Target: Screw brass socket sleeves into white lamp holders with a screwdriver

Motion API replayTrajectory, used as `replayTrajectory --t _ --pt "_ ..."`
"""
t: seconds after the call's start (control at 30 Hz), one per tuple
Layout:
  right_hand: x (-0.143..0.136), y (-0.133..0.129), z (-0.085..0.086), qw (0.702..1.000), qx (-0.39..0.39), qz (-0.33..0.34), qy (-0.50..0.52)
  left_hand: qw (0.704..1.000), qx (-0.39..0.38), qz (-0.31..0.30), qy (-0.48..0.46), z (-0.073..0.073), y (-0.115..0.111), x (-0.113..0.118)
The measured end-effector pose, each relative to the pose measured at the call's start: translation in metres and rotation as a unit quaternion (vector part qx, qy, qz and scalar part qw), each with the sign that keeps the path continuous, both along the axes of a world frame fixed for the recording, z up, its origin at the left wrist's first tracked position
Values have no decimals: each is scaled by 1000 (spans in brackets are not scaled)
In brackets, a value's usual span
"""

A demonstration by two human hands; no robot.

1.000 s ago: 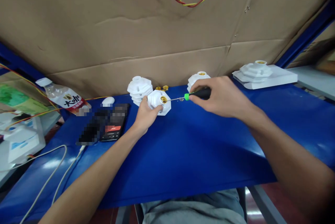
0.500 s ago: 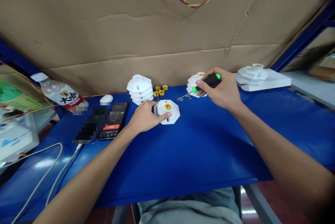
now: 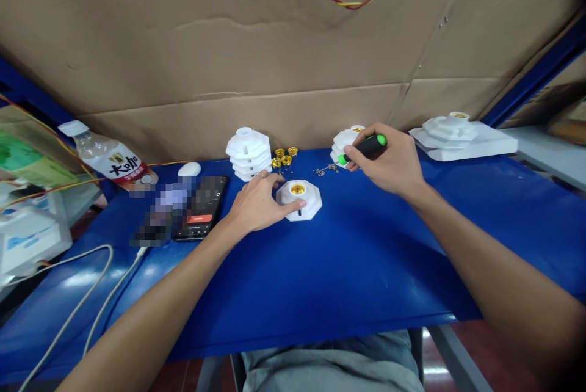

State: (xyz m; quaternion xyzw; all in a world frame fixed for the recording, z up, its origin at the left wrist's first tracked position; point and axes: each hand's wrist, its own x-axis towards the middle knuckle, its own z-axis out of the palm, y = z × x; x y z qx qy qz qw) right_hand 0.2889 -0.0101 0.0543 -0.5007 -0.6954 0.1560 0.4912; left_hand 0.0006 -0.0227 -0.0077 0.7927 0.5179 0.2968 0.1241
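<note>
My left hand [image 3: 259, 203] rests at the left side of a white octagonal lamp holder [image 3: 312, 203], its thumb on the base and its fingers at the back-left edge. The holder lies flat with a brass-coloured threaded shell [image 3: 298, 189] in its socket. My right hand [image 3: 389, 157] grips a black and green screwdriver [image 3: 368, 146], tilted down to the left. Its tip is among small loose screws [image 3: 319, 172]. Several brass-coloured shells [image 3: 286, 160] stand behind the lamp holder, beside a stack of white holders [image 3: 248, 151].
More white holders [image 3: 337, 146] stand behind my right hand, partly hidden. Another lamp holder [image 3: 451, 129] sits on a white slab at the right. Phones [image 3: 198, 227], a white charging cable [image 3: 107, 294] and a bottle [image 3: 112, 160] occupy the table's left. Cardboard [image 3: 229, 62] closes off the back.
The whole view has shifted slightly, moving most things a little to the right. My left fingers look slightly more lifted at the lamp holder's edge. The screwdriver stays at the screws.
</note>
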Motion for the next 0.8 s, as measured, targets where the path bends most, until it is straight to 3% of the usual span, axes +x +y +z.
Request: replayTrajectory --t 0.37,0.8 --pt "-12 -4 1 990 12 61 126 984 21 18 -173 10 2 6" --pt "-15 -6 1 985 -5 72 158 979 29 27 -201 10 1 7"
